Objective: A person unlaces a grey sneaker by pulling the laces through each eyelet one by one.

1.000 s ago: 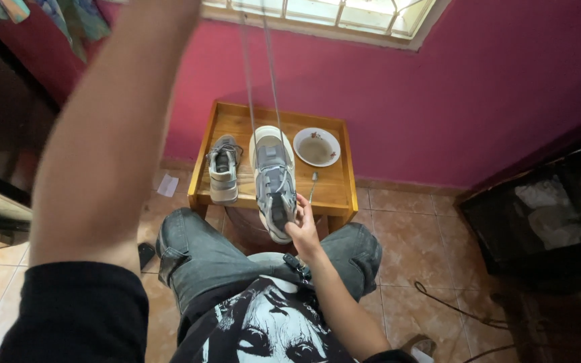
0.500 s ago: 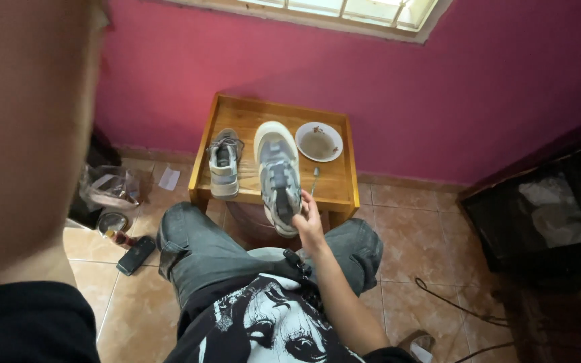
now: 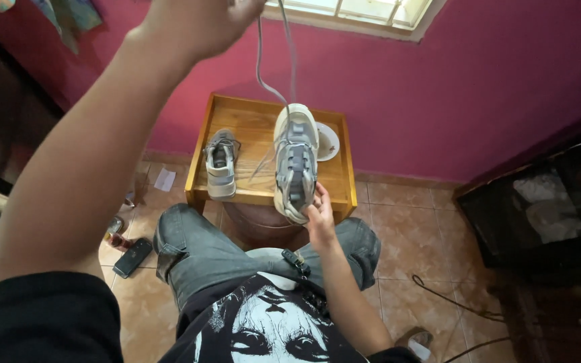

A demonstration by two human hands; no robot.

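Observation:
My right hand grips the heel of a grey and white sneaker, held above the small wooden table. My left hand is raised high near the top of the view and pulls the sneaker's grey shoelace upward; both lace ends run from the shoe's toe up into its fist. A second grey sneaker lies on the left side of the table. I am seated, with my knees in grey jeans against the table's front edge.
A white bowl sits at the table's back right, partly behind the held sneaker. A dark remote-like object and small items lie on the tiled floor at left. A dark cabinet stands at right; cables cross the floor.
My left arm, which had dropped close to the camera half a second ago, has gone back up with the lace drawn taut. The sneaker stays in my right hand.

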